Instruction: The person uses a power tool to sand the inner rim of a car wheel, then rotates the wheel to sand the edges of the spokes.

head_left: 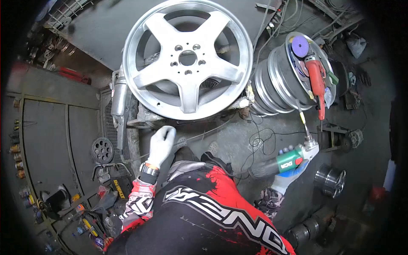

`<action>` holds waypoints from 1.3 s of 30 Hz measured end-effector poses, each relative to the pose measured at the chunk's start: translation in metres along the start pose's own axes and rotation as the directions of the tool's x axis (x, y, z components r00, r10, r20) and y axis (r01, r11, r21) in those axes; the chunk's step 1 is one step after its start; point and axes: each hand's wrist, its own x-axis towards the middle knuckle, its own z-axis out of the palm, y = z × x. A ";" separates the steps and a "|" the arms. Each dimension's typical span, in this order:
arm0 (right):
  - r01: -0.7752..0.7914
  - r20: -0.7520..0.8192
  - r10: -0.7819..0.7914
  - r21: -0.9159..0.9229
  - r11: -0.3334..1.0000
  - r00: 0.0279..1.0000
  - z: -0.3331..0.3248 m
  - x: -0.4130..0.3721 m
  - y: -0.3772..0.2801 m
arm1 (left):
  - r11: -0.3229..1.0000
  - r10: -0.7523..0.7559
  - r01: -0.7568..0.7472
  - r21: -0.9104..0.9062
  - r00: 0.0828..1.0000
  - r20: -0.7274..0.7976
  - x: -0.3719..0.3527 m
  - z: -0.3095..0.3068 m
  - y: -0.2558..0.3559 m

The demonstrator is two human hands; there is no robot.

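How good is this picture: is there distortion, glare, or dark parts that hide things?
Head view: strong fisheye distortion, with straight edges bending toward the borders; a dark vignette swallows the corners; bright glare lies on the rim of the silver wheel; the left hand and the right hand on the green tool are sharp, not blurred; the cabinet at the left is dim.

Looks steeply down and forward from one head-worn fisheye camera, close above the wearer's chest, with the left hand [161, 145], the right hand [287, 179] on a green power tool [288, 161] mid-frame, the alloy wheel [187, 59] up top and corners vignetted black.
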 end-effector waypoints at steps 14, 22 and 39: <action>-0.047 0.342 0.101 -0.164 0.985 0.934 0.127 0.230 0.033 | 0.730 -0.393 0.158 -0.665 0.893 -0.219 0.109 -0.050 -0.068; -0.300 0.495 0.257 0.007 0.954 0.830 0.212 0.312 0.092 | 0.960 -0.182 0.090 -0.266 0.922 -0.342 0.135 -0.059 -0.053; -0.314 0.447 0.219 0.151 0.937 0.867 0.194 0.303 0.118 | 0.932 -0.196 0.083 -0.354 0.935 -0.297 0.177 -0.093 -0.009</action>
